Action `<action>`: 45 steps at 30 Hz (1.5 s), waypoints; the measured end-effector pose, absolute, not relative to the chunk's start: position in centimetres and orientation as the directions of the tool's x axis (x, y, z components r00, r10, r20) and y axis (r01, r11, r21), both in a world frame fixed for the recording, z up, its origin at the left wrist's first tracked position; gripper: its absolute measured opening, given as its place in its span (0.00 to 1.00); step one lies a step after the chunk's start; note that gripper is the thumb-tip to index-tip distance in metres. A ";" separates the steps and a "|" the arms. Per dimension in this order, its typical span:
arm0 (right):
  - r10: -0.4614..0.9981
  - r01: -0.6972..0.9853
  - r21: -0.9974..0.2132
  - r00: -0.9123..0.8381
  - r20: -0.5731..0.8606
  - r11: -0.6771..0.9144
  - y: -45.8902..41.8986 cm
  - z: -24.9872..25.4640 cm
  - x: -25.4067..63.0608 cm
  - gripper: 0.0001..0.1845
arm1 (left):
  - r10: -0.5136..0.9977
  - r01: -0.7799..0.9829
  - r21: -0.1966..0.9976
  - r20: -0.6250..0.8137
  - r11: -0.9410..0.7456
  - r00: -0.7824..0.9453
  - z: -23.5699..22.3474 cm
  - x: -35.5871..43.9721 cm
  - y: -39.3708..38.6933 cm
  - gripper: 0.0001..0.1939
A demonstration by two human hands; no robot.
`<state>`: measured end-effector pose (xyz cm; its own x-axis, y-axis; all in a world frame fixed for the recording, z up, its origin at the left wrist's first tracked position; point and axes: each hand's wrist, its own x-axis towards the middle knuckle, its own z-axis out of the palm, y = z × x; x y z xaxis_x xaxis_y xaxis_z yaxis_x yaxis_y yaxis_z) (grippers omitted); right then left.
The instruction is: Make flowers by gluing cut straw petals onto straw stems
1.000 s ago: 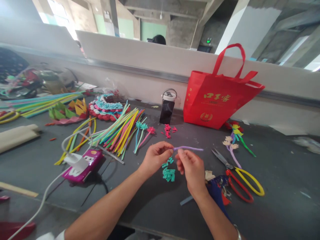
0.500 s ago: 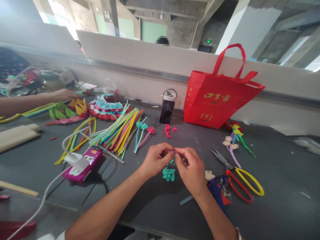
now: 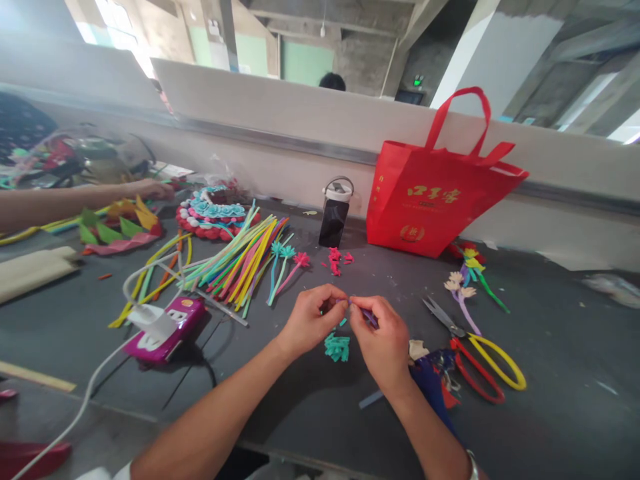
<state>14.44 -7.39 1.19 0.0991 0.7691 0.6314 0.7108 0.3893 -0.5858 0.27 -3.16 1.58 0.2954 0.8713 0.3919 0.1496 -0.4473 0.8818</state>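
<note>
My left hand [image 3: 316,319] and my right hand [image 3: 383,337] meet fingertip to fingertip above the table, both pinching a small purple pipe cleaner [image 3: 371,319]. Its purple length runs out under the right fingers; the pinched end is mostly hidden. Just below the hands lies a heap of short teal pipe cleaner pieces [image 3: 337,348]. Beyond them are loose pink-red pieces [image 3: 335,260]. Finished-looking pipe cleaner flowers [image 3: 286,257] rest to the left, beside a bundle of coloured pipe cleaners [image 3: 245,257].
Scissors [image 3: 455,327] with red and yellow handles lie right of my hands. A red bag [image 3: 440,193] and a dark bottle [image 3: 334,217] stand behind. On the left are a purple power strip [image 3: 175,327] and a paper crown [image 3: 120,233], near another person's arm [image 3: 90,203].
My hands stay nearly in place, and more of the purple pipe cleaner shows under the right fingers. At left, the other person's hand moved right and the paper crown shifted left.
</note>
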 end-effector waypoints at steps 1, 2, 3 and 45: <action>0.776 0.700 -0.600 0.105 0.622 0.387 -7.4 1.3 14.5 0.04 | 0.872 0.143 0.887 0.384 -0.440 0.303 1.6 0.2 -3.0 0.06; 0.782 0.691 -0.611 0.106 0.614 0.386 -7.3 1.4 14.5 0.05 | 0.875 0.140 0.890 0.377 -0.433 0.305 1.7 0.1 -2.9 0.06; 0.788 0.686 -0.617 0.103 0.607 0.386 -7.3 1.4 14.6 0.05 | 0.878 0.140 0.895 0.369 -0.424 0.303 1.7 0.1 -2.8 0.07; 0.959 0.255 -0.952 0.182 0.219 0.169 -7.2 2.0 14.9 0.10 | 0.872 -0.014 0.920 0.377 -0.392 0.313 2.2 -0.4 -2.4 0.05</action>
<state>14.91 -7.15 1.95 0.1820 0.9586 0.2190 0.2546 0.1692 -0.9521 -0.42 -2.38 2.18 0.3129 0.8718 0.3769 -0.0144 -0.3925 0.9196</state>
